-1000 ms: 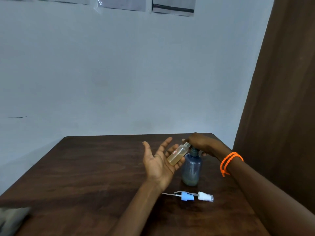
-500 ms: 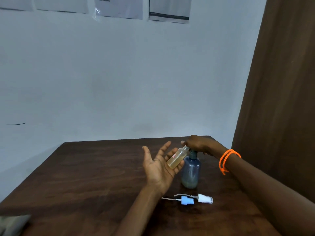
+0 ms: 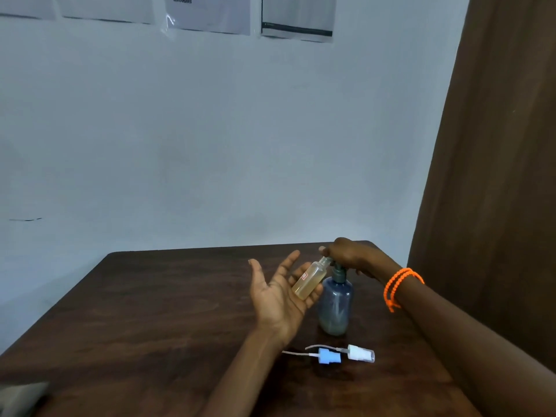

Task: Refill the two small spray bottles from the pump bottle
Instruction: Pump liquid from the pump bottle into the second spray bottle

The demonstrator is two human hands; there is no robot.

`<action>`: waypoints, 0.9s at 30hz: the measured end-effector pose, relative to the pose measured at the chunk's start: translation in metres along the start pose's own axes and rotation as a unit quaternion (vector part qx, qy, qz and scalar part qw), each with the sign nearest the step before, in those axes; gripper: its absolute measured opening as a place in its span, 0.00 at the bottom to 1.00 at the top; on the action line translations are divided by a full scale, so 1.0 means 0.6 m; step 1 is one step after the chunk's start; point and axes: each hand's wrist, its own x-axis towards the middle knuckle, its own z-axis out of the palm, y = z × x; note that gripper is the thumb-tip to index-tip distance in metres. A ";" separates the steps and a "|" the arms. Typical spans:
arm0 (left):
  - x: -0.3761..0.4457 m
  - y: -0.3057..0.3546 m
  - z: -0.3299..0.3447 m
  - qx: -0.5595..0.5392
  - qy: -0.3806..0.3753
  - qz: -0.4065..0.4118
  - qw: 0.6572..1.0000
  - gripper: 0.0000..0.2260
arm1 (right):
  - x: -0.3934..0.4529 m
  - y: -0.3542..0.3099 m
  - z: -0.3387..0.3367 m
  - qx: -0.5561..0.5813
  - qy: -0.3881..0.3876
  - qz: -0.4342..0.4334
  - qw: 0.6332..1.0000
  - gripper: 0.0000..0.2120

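My left hand [image 3: 275, 294] is held palm up above the table, and a small clear spray bottle [image 3: 310, 281] with yellowish liquid lies tilted across its fingers. The bottle has no cap, and its neck points up at the spout of the blue pump bottle [image 3: 335, 305]. That bottle stands upright just right of my left hand. My right hand [image 3: 350, 255] rests closed on top of its pump head and hides it. Only one small bottle is in view.
Two loose spray caps with dip tubes lie on the dark wooden table [image 3: 150, 311] in front of the pump bottle: a blue cap [image 3: 329, 356] and a white cap [image 3: 361, 353]. A grey cloth [image 3: 21, 398] sits at the near left corner. A brown curtain [image 3: 496, 176] hangs on the right.
Both hands keep the same pose over the pump bottle. The view has tilted up slightly, so more of the papers on the wall shows.
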 end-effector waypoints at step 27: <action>0.000 -0.005 0.001 -0.001 0.004 -0.002 1.000 0.44 | 0.001 -0.002 -0.003 -0.050 -0.014 0.038 0.998 0.12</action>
